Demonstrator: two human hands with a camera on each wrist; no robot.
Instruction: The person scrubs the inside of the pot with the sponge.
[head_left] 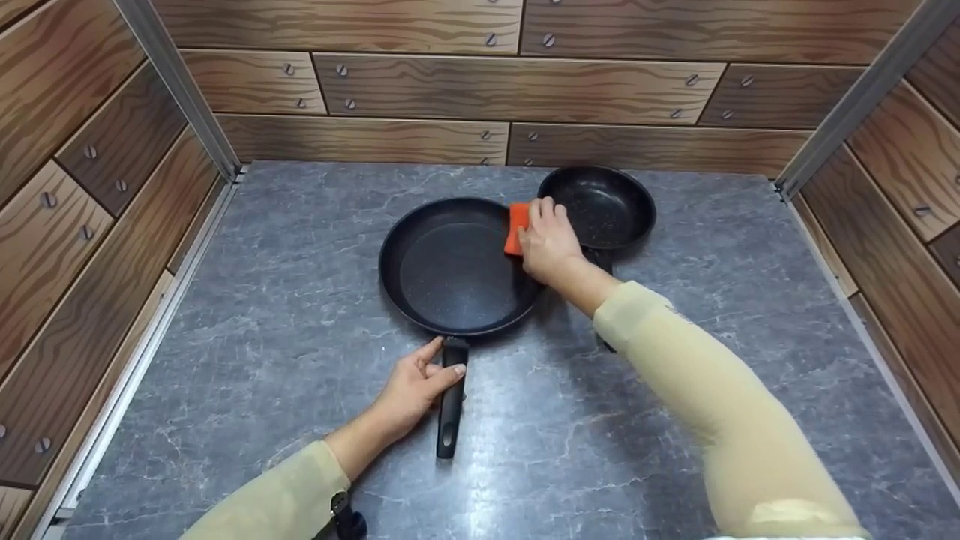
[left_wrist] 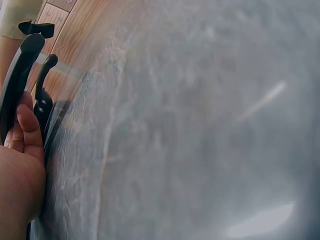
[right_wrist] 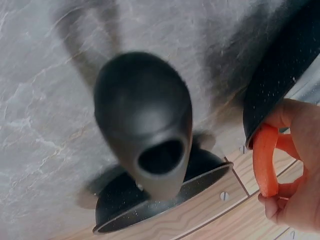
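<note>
A large black frying pan (head_left: 457, 270) sits near the middle of the table, its handle toward me. My left hand (head_left: 411, 386) grips that handle (head_left: 450, 420) near the pan, the thumb lying on top; in the left wrist view the fingers (left_wrist: 30, 127) curl under the handle (left_wrist: 17, 80). At the pan's right rim, my right hand (head_left: 551, 240) holds an orange sponge (head_left: 517, 229). In the right wrist view the sponge (right_wrist: 265, 160) is bent between thumb and fingers, right at the rim of the large pan (right_wrist: 272, 80).
Behind my right hand stands a smaller black frying pan (head_left: 600, 206), its handle partly hidden under my right forearm. This handle (right_wrist: 145, 110) looms large in the right wrist view. Wood-patterned panels (head_left: 420, 90) wall the grey marbled table (head_left: 285, 300) at the back and sides.
</note>
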